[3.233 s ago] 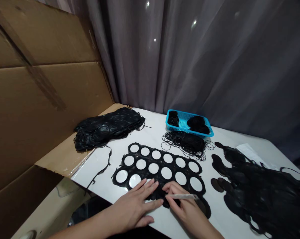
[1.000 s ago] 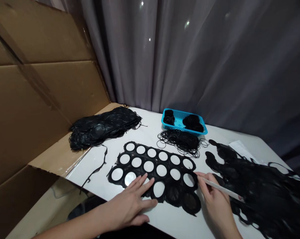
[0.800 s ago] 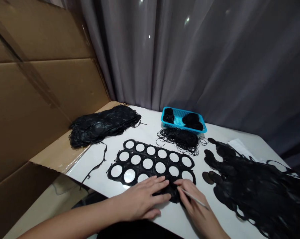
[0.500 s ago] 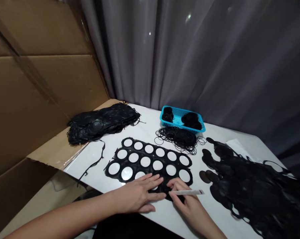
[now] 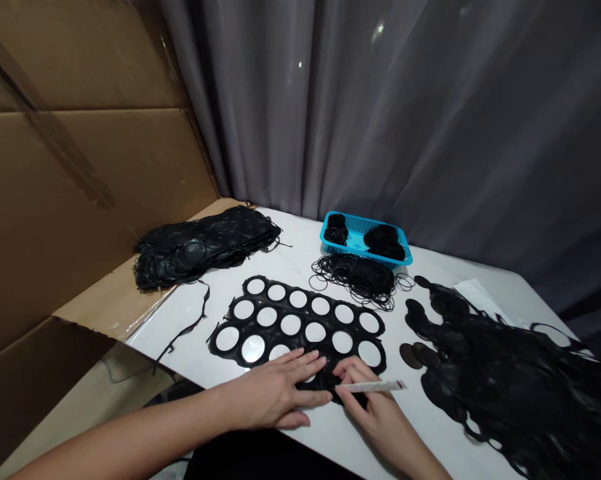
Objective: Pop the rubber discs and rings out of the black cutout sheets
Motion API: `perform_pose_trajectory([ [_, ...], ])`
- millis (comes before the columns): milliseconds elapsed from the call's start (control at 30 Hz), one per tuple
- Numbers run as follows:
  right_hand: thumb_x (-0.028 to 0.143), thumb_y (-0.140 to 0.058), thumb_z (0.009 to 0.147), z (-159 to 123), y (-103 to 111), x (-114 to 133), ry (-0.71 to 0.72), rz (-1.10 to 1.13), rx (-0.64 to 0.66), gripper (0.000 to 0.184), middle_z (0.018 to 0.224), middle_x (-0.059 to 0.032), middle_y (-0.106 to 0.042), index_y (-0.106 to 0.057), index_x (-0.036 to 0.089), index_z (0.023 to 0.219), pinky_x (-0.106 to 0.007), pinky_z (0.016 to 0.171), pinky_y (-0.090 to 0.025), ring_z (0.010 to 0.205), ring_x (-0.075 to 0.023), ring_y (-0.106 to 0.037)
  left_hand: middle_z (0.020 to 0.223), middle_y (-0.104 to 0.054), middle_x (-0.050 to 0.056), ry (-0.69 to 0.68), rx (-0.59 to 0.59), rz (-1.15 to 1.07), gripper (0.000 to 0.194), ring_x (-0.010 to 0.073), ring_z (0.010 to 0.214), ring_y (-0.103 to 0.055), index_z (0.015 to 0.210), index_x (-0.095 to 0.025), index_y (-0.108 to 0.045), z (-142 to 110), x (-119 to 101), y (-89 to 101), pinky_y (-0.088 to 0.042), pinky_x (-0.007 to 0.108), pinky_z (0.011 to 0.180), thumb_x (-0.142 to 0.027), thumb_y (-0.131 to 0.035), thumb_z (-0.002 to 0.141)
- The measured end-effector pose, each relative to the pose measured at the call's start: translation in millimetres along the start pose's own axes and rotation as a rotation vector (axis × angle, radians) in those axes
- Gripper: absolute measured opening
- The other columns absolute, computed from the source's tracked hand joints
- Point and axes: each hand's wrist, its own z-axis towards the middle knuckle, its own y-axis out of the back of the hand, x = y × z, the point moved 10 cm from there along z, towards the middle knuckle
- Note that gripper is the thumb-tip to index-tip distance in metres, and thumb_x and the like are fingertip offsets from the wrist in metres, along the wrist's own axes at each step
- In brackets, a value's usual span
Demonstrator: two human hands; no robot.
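A thin black rubber-like sheet [image 5: 279, 328] with rows of round holes lies flat on the white table, which shows through the holes. My left hand [image 5: 285, 387] presses on its near edge, fingers stretched out and slightly spread. Just to the right, my right hand [image 5: 363, 393] pinches a slim pale stick-like tool [image 5: 375, 386] with a dark mark near its far end. The tool's working tip sits down at the sheet's near right corner, where my fingers partly hide it. Both hands cover some of the nearest row of holes.
A stack of black sheets [image 5: 205, 247] lies at the left on cardboard. Behind the sheet are a heap of thin black rings [image 5: 358, 275] and a blue basket [image 5: 363, 251] holding black pieces. Black scraps and discs [image 5: 510, 373] pile up at the right, near a white paper [image 5: 480, 297].
Almost nothing differs. My right hand and the tool have shifted very slightly to the left; my left hand stays pressed on the sheet.
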Motion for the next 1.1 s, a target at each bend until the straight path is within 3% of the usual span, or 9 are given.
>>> perform_pose_trajectory([
  [433,0.021,-0.042,0.101,-1.2,0.8,11.1,0.075,-0.095,-0.042,0.014,0.106,-0.0034,-0.058,-0.051,0.024,0.091,-0.029,0.087,-0.050,0.099,-0.0181,-0.060,0.165,-0.015,0.011,-0.003,-0.028,0.001,0.063,0.0321,0.149,-0.025,0.149,-0.028,-0.045,-0.2,-1.2,3.4,-0.022,0.046,0.122,-0.029,-0.070,0.091],
  [600,0.013,-0.043,0.098,-13.2,-10.7,17.2,0.184,-0.238,-0.169,0.017,0.109,-0.0069,-0.061,-0.053,0.025,0.105,-0.036,0.087,-0.054,0.100,-0.0225,-0.061,0.166,-0.010,0.011,0.015,-0.006,0.013,0.064,0.0327,0.149,-0.025,0.150,-0.030,-0.043,-0.3,-0.1,3.8,-0.024,0.046,0.121,-0.028,-0.069,0.092],
  [700,0.004,-0.043,0.090,-19.2,-23.5,22.0,0.257,-0.403,-0.284,0.026,0.115,-0.0120,-0.065,-0.057,0.023,0.100,-0.047,0.088,-0.054,0.103,-0.0294,-0.062,0.166,-0.008,0.011,0.010,-0.014,0.008,0.062,0.0331,0.149,-0.023,0.148,-0.029,-0.045,0.4,0.0,5.1,-0.024,0.047,0.121,-0.027,-0.069,0.091],
  [767,0.002,-0.041,0.089,-17.5,-23.4,22.6,0.258,-0.435,-0.331,0.030,0.115,-0.0132,-0.067,-0.059,0.023,0.100,-0.048,0.088,-0.055,0.104,-0.0306,-0.063,0.166,-0.007,0.012,0.002,-0.017,0.009,0.061,0.0338,0.149,-0.022,0.147,-0.028,-0.047,1.3,-0.1,5.0,-0.023,0.047,0.121,-0.027,-0.070,0.091],
  [833,0.008,-0.040,0.094,-13.2,-4.8,16.0,0.186,-0.351,-0.389,0.028,0.109,-0.0120,-0.069,-0.060,0.023,0.106,-0.042,0.086,-0.056,0.100,-0.0275,-0.065,0.166,-0.005,0.012,-0.001,-0.021,0.018,0.062,0.0344,0.149,-0.021,0.147,-0.027,-0.047,1.6,0.5,4.5,-0.023,0.047,0.121,-0.026,-0.070,0.090],
  [933,0.029,-0.040,0.102,-15.0,50.3,-13.6,-0.053,-0.167,-0.530,0.022,0.102,-0.0097,-0.070,-0.061,0.022,0.105,-0.034,0.081,-0.056,0.092,-0.0235,-0.067,0.166,-0.004,0.011,-0.004,-0.041,0.026,0.063,0.0349,0.149,-0.022,0.147,-0.029,-0.047,-0.4,1.0,5.7,-0.024,0.047,0.121,-0.025,-0.071,0.089],
  [1033,0.047,-0.044,0.100,-32.8,102.0,-44.9,-0.253,-0.082,-0.673,0.033,0.100,-0.0102,-0.072,-0.063,0.020,0.098,-0.031,0.076,-0.056,0.086,-0.0230,-0.068,0.167,-0.006,0.010,-0.005,-0.039,0.034,0.062,0.0349,0.149,-0.025,0.147,-0.030,-0.046,-1.6,-0.8,9.0,-0.025,0.046,0.121,-0.026,-0.070,0.090],
  [1100,0.051,-0.045,0.098,-43.4,119.8,-53.8,-0.285,-0.063,-0.712,0.036,0.102,-0.0107,-0.071,-0.063,0.019,0.098,-0.029,0.073,-0.055,0.085,-0.0224,-0.068,0.166,-0.014,0.010,0.006,-0.035,0.047,0.057,0.0360,0.148,-0.027,0.145,-0.031,-0.049,2.4,-3.7,14.0,-0.027,0.048,0.120,-0.028,-0.068,0.091],
])
